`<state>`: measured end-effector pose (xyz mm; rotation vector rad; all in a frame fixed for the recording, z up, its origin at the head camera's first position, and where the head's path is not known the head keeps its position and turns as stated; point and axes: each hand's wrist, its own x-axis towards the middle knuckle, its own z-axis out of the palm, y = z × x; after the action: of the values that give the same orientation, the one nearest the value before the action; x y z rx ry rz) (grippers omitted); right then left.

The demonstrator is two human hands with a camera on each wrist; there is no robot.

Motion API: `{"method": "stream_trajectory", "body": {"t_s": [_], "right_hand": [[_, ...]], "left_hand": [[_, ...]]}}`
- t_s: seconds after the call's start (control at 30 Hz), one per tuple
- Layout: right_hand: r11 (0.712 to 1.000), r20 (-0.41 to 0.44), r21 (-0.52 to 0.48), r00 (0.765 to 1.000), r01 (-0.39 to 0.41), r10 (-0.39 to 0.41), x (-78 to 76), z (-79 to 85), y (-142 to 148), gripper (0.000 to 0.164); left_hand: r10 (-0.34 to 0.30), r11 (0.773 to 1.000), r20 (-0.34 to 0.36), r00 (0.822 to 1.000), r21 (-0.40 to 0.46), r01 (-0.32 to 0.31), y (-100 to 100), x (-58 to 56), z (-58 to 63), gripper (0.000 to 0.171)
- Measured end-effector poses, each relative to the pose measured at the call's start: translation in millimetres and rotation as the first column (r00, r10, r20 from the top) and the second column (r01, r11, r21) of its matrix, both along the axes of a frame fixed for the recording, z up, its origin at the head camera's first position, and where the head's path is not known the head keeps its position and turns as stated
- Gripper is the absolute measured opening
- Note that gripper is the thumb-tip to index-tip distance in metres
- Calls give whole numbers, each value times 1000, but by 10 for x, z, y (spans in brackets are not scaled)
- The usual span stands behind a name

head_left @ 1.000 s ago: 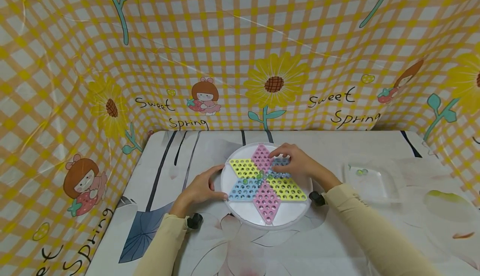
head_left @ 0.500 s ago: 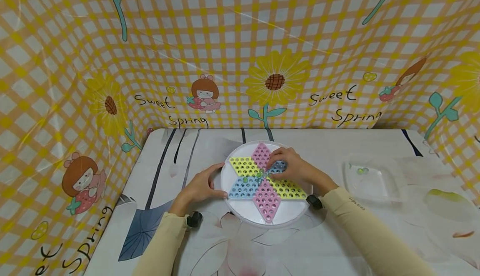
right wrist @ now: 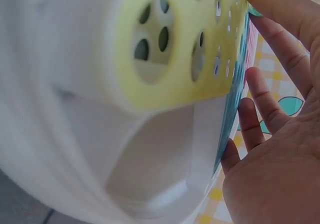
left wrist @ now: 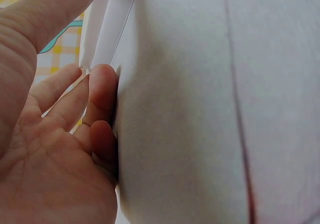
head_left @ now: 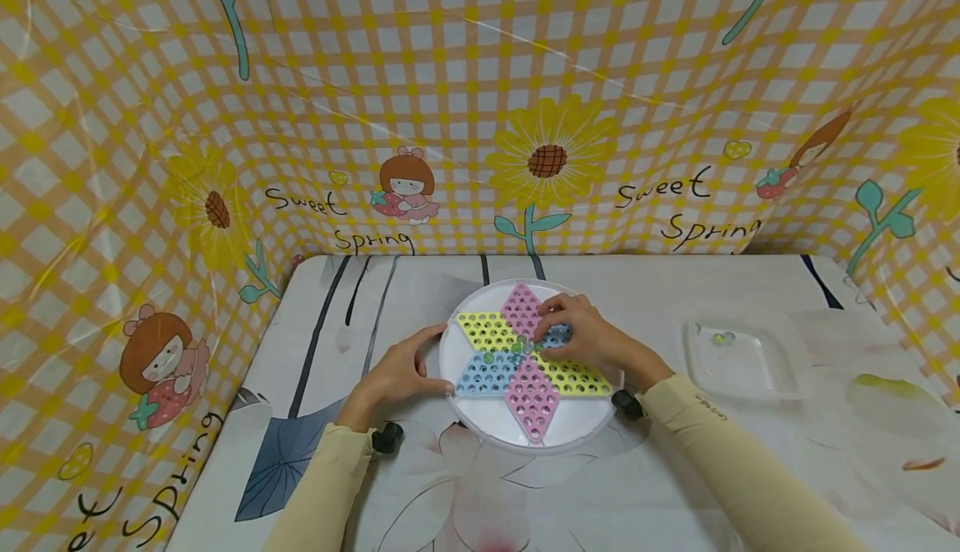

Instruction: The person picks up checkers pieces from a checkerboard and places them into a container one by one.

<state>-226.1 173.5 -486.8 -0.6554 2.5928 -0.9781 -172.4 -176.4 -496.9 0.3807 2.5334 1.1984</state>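
A round white Chinese checkers board [head_left: 480, 415] lies on the table, its star points pink, yellow and blue. Several glass marbles [head_left: 519, 348] cluster at its centre, and a lone green marble [head_left: 489, 358] sits in the blue point on the left. My left hand [head_left: 397, 370] rests at the board's left rim, thumb and index finger spread along it. Over the far right blue point, my right hand [head_left: 588, 331] reaches toward the centre. Between its thumb and index finger it pinches a greenish marble [right wrist: 258, 7], mostly hidden; the other fingertips touch the board in the right wrist view.
To the right of the board stands a clear plastic tray [head_left: 750, 366] with a few green marbles [head_left: 723, 338] in it. A printed cloth [head_left: 465, 485] covers the table. Yellow checked sheeting [head_left: 450, 102] rises behind it and along both sides.
My right hand has moved left and nearer, from the far right blue point to the board's centre, and its thumb and index finger have come down there. My left hand has stayed at the rim.
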Motion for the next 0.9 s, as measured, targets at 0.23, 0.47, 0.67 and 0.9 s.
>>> {"method": "stream_trajectory", "body": {"t_s": [0.23,0.47,0.67,0.9], "right_hand": [[1000,-16,1,1000,-8,8,-8,7,9,15],[1000,-6,5,1000,-6,6,-7,47,6,15],[1000,52,-24,999,7,-5,-14,126,-5,13],[998,-9,-46,999,-43,43,-33,211,14,12]], "left_hand": [[2,1000,1,1000,-2,-2,2,-11,9,98],[1,1000,1,1000,-2,-1,-1,-23,0,98],[4,1000,3,1000,-6,-4,-1,-20,-14,98],[3,1000,4,1000,-2,-3,0,-6,-23,97]]}}
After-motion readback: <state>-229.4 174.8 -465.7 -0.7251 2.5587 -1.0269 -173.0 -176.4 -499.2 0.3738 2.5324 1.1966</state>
